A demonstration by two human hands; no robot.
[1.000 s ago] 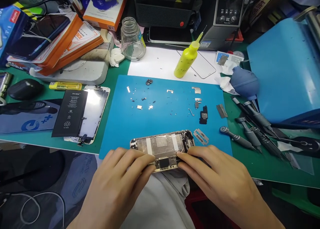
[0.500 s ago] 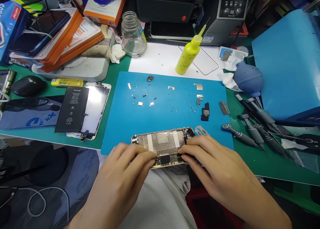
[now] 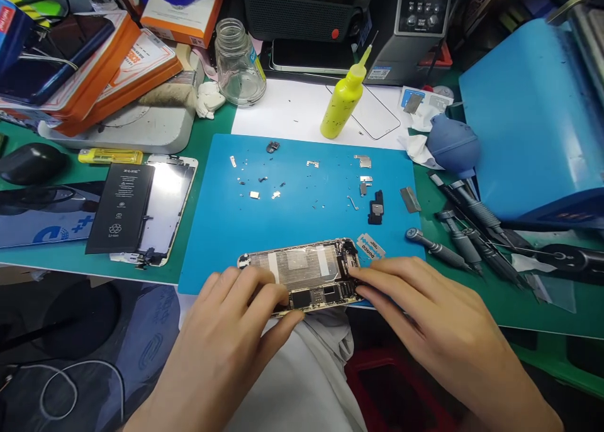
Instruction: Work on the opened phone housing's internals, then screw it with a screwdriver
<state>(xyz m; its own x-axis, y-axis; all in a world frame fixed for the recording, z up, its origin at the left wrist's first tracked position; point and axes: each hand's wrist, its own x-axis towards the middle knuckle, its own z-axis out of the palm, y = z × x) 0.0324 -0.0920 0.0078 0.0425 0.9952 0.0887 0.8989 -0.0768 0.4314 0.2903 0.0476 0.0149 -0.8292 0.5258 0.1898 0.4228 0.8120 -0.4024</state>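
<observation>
An opened phone housing (image 3: 302, 259) lies tilted at the mat's front edge, its metal back, two pale strips and circuit board (image 3: 302, 299) facing up. My left hand (image 3: 231, 331) grips its lower left side, fingers inside the frame and thumb along the near edge. At the right end, the index finger and thumb of my right hand (image 3: 419, 312) are close together on the frame beside the board; anything small between the tips is hidden. Just beyond that hand lies a razor blade (image 3: 370, 248). A black speaker part (image 3: 376, 208) is farther back on the mat.
Small screws and metal parts lie scattered over the blue mat (image 3: 212, 231). Left are a battery (image 3: 120, 209) and a screen panel (image 3: 172, 209). A yellow bottle (image 3: 342, 102) and glass jar (image 3: 240, 67) stand behind. Screwdrivers (image 3: 443, 249) and a blue air blower (image 3: 453, 144) are right.
My right hand has shifted from the middle of the circuit board to the housing's right end, uncovering more of the board and the razor blade. The whole view has slid slightly.
</observation>
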